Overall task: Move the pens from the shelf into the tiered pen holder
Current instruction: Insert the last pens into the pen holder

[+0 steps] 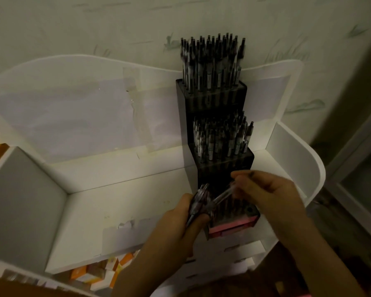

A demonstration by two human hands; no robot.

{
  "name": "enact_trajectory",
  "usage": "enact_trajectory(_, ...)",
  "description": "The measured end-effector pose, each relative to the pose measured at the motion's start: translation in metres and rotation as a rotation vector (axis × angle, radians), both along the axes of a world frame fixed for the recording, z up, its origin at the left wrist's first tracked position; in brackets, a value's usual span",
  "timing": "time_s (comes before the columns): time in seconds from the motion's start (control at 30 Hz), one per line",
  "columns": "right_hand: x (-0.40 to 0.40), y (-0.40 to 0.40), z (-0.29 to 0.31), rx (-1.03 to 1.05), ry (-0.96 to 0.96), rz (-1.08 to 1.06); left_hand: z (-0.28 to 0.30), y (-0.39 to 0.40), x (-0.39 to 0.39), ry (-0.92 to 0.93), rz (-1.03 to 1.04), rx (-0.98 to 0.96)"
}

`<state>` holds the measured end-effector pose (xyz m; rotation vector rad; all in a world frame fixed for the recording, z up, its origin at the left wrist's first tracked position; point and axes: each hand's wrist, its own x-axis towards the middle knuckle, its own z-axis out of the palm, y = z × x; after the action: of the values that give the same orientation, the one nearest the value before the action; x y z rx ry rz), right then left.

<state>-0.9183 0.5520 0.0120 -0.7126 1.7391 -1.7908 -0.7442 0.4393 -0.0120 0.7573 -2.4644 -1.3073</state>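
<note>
Left hand (176, 219) grips a bundle of clear plastic pens (198, 200), right hand (272, 194) pinches one see-through pen (222, 196) over the black stepped pen holder (221, 163) at the white shelf (107, 202)'s right edge, upper tiers packed.

The left hand (180, 219) comes up from six o'clock, its fingers curled around a bundle of pens (198, 198) pointing toward twelve. The right hand (272, 191) enters from five o'clock, fingertips pinching a single clear pen (222, 196) toward nine.
</note>
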Motion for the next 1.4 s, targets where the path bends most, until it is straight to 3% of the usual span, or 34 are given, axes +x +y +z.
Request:
enact_trajectory(0.17, -0.021, 0.021, 0.016, -0.133, 0.112, -0.176, -0.001, -0.006, 0.007, 0.005, 0.031, -0.030)
enact_trajectory(0.33, -0.003, 0.019, -0.010, -0.008, 0.383, -0.206, -0.006, -0.007, 0.007, -0.009, 0.019, -0.080)
enact_trajectory(0.5, 0.008, 0.007, -0.045, -0.019, 0.570, -0.240, -0.006, -0.010, 0.013, -0.014, 0.024, -0.095)
enact_trajectory(1.1, 0.011, -0.011, -0.090, 0.120, 0.608, -0.117, -0.007, -0.012, 0.032, -0.061, 0.126, -0.081)
enact_trajectory(1.4, 0.015, -0.011, -0.097, 0.135, 0.535, -0.086, -0.007, -0.011, 0.035, -0.068, 0.142, -0.063)
